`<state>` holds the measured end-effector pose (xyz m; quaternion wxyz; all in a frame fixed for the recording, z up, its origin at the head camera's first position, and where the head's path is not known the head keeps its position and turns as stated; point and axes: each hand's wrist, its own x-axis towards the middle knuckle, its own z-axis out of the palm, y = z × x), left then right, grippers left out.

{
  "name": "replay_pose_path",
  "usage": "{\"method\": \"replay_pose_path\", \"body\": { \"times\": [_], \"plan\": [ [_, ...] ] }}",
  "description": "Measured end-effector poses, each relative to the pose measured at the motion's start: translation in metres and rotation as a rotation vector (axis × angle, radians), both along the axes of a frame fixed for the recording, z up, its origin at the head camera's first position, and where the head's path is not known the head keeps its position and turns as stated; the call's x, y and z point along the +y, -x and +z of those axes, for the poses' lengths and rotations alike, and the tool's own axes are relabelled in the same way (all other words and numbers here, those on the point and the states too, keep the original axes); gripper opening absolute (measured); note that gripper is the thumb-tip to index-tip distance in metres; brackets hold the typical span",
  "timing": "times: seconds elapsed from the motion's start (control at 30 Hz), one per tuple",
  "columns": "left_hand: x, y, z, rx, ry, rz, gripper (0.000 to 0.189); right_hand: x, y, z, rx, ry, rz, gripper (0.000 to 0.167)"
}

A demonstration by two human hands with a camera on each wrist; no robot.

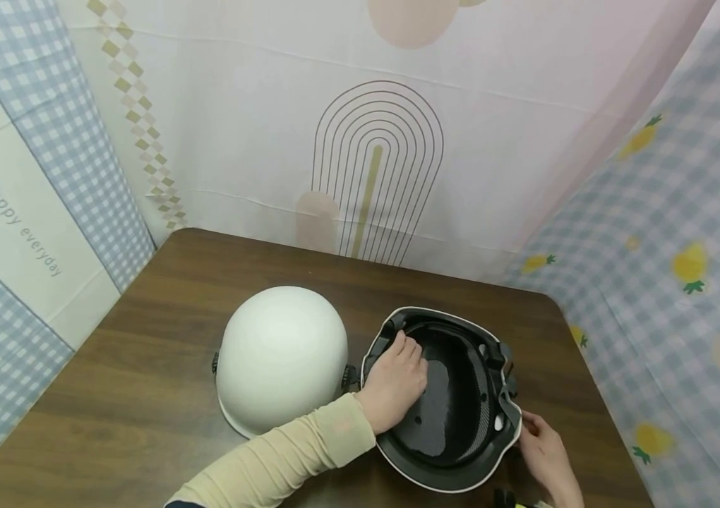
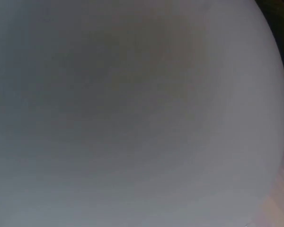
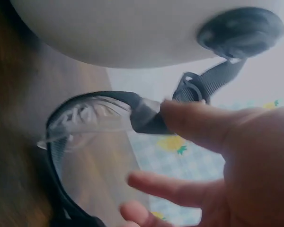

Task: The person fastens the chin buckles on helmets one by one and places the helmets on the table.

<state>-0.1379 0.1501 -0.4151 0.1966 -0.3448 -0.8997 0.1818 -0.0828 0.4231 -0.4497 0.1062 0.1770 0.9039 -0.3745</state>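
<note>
An upturned white helmet (image 1: pixel 439 480) lies on the brown table, its black lined inside facing up. My left hand (image 1: pixel 394 384) reaches over its left rim, fingers bent and gripping that side; the thumb is hidden. A pale shell (image 2: pixel 146 118) fills the left wrist view, with no fingers showing. My right hand (image 1: pixel 546 448) is low beside the right rim. In the right wrist view its fingers are spread, and the uppermost digit touches a black chin strap (image 3: pixel 149 120) with a clear chin cup (image 3: pixel 90 118). The strap hangs from a dark round fitting (image 3: pixel 241 33) on the shell.
A second white helmet (image 1: pixel 280 356) stands dome up just left of the upturned one, with dark fittings at its sides. A small black and yellow item (image 1: pixel 505 499) is at the bottom edge. Patterned cloths (image 1: pixel 671 282) hang round the table (image 1: pixel 112 381).
</note>
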Motion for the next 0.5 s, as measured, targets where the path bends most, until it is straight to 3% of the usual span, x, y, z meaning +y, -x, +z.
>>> {"method": "replay_pose_path", "body": {
  "times": [0.1, 0.37, 0.5],
  "plan": [
    [-0.0003, 0.0006, -0.0012, 0.005, -0.01, 0.003, 0.018, 0.0012, 0.0015, 0.0003, -0.043, 0.064, 0.006, 0.066],
    [-0.0017, 0.0014, -0.0016, 0.044, -0.112, -0.047, 0.01, -0.0015, -0.0031, -0.005, 0.043, 0.05, 0.078, 0.036],
    [-0.0038, 0.002, 0.0011, -0.005, -0.184, -0.089, 0.007, -0.0016, -0.0046, -0.0083, 0.051, 0.009, 0.112, 0.024]
  ]
}}
